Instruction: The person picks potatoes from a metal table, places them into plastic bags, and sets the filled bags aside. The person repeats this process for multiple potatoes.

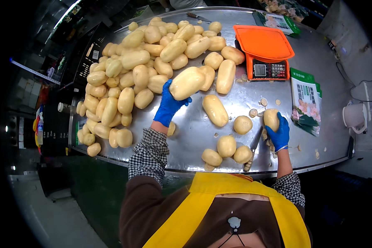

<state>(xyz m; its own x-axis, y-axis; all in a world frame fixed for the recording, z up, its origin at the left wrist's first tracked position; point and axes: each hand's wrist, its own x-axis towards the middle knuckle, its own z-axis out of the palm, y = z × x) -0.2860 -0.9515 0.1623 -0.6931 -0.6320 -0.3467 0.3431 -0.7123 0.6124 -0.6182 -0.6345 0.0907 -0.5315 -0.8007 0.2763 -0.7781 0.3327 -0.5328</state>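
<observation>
My left hand [173, 104], in a blue glove, grips a large peeled lotus root segment [187, 83] beside the big heap of lotus roots [136, 59]. Further right, my blue-gloved right hand [278, 131] is closed around a shorter lotus root segment [271, 119] at the table's right part. A knife [253, 148] with a wrapped handle lies just left of that hand, blade pointing away from me. Between my hands rest a long lotus root [215, 110] and a rounder one [242, 125]. Several short pieces [226, 146] sit together nearer my body.
An orange scale [264, 43] stands at the back right of the metal table [186, 152]. Green-and-white printed bags [306, 102] lie right of it. Cut slices [253, 112] and scraps are scattered near my right hand. Another knife [198, 17] lies at the far edge. A black crate [91, 51] stands left.
</observation>
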